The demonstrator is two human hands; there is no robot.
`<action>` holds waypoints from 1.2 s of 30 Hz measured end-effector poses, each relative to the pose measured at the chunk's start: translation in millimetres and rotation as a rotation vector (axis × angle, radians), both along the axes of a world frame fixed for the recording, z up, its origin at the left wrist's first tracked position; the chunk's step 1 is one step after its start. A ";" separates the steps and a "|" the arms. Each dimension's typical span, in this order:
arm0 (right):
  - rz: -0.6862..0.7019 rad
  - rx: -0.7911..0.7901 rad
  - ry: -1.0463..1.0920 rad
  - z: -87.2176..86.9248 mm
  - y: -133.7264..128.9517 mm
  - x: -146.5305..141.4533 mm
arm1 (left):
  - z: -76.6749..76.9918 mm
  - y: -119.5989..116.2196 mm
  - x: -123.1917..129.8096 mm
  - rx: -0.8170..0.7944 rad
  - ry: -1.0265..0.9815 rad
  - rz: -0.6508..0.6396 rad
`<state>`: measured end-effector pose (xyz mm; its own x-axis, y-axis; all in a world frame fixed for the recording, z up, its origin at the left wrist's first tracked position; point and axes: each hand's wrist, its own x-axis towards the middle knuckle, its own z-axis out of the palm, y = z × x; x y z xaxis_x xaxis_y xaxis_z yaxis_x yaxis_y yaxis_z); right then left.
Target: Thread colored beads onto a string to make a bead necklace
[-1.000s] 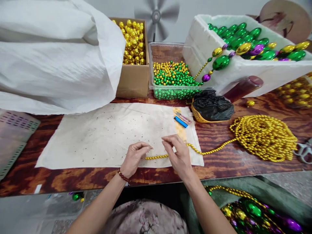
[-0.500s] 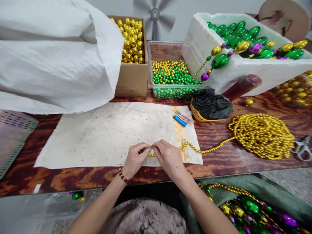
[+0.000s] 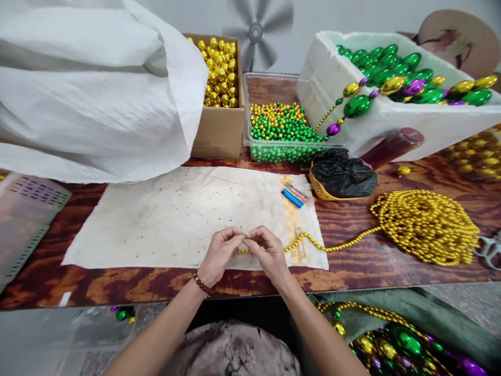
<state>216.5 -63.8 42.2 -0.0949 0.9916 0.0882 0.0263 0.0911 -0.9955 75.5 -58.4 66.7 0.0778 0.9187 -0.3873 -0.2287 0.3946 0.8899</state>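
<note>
Over the front of the white cloth, my left hand and my right hand meet fingertip to fingertip. Both are closed in a pinch on a thin, pale end of string, too small to see well. A gold bead string runs from under my hands rightward to a big coiled heap of gold beads. A short stretch of it shows below my fingertips. Beyond my right hand, a blue lighter and small pink-handled snips lie on the cloth.
Behind the cloth stand a cardboard box of gold balls, a clear tub of small beads and a white foam box of green beads. A basket with a black bag sits right of centre. Scissors lie far right.
The fingers of my right hand have shifted and turned slightly at the pinch, and both hands stay together. The whole view has moved a little.
</note>
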 end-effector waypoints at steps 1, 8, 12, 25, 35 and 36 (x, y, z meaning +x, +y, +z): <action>-0.013 0.021 -0.023 3.4 0.3 0.5 | -0.5 -0.4 -0.8 0.022 0.022 -0.008; -0.228 -0.128 0.404 18.4 16.4 2.0 | -3.5 -4.8 -6.6 0.115 0.069 -0.148; -0.311 -0.192 0.595 13.6 36.4 -3.1 | -1.4 -5.1 -2.7 0.153 0.076 -0.201; 0.172 -0.130 0.139 4.3 37.8 1.8 | 33.0 11.1 -27.9 0.361 0.028 0.066; 0.225 0.212 -0.423 40.7 24.7 -31.3 | 54.5 20.7 -63.5 0.598 0.817 -0.232; 0.211 0.211 -0.485 44.0 23.1 -30.0 | 55.0 20.5 -66.5 0.641 0.921 -0.332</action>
<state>186.5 -40.7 86.2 -0.3681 0.9124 0.1789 0.4354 0.3392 -0.8339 9.0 -38.0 121.7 0.2828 0.9535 0.1047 0.6360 -0.2681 0.7237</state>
